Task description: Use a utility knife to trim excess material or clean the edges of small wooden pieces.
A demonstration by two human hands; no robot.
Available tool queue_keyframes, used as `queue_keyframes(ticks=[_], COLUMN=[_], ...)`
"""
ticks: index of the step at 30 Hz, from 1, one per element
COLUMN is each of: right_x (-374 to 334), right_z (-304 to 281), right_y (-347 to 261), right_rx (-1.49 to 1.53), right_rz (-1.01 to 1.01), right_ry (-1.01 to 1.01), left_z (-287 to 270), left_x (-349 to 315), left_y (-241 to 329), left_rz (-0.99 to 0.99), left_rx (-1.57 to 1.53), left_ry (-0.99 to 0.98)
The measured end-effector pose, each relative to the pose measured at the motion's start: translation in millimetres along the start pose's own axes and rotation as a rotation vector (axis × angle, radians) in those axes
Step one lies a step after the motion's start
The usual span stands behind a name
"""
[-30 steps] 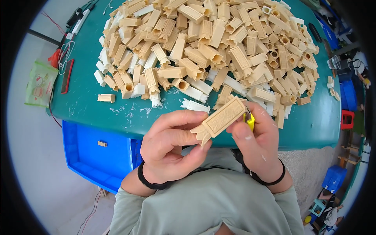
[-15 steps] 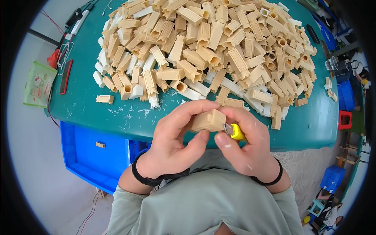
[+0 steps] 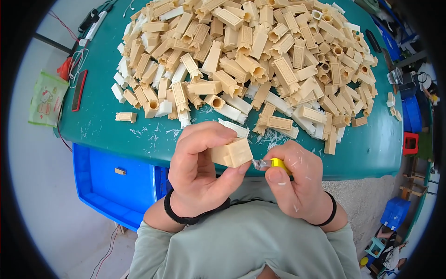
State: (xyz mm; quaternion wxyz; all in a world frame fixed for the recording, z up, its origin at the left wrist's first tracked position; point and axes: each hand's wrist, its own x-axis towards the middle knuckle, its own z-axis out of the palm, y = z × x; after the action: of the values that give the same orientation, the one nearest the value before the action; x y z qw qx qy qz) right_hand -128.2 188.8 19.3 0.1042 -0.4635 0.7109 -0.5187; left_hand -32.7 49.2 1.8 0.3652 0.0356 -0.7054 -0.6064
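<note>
Left hand (image 3: 197,174) is clamped on a cream moulded plastic block (image 3: 232,152), held near the green table's (image 3: 139,139) near edge. Right hand (image 3: 295,179) grips a yellow-handled blade (image 3: 272,163), tip touching the block's right face. The block looks light, rigid and smooth-sided, best held across its flat faces. Similar pieces (image 3: 251,60) are heaped far behind.

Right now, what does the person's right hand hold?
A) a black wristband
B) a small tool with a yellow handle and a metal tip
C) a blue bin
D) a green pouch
B: the right hand pinches a small yellow-handled tool, its metal tip pointing at the cream plastic block in the left hand.
</note>
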Motion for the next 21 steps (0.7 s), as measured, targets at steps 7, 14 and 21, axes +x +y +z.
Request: queue_keyframes(ticks=[7, 14, 21], right_x=[0.4, -0.4, -1.7], right_z=[-0.4, -1.7, -0.3], right_y=[-1.5, -1.3, 0.9], right_rx=[-0.068, -0.074, -0.078], right_rz=[-0.041, -0.054, -0.055], right_ry=[0.015, 0.033, 0.035], left_z=[-0.5, -0.7, 0.0], left_x=[0.9, 1.7, 1.9], left_y=[0.2, 0.3, -2.2], left_rz=[0.066, 0.05, 0.089], left_rx=[0.032, 0.039, 0.062], left_ry=[0.012, -0.003, -0.002])
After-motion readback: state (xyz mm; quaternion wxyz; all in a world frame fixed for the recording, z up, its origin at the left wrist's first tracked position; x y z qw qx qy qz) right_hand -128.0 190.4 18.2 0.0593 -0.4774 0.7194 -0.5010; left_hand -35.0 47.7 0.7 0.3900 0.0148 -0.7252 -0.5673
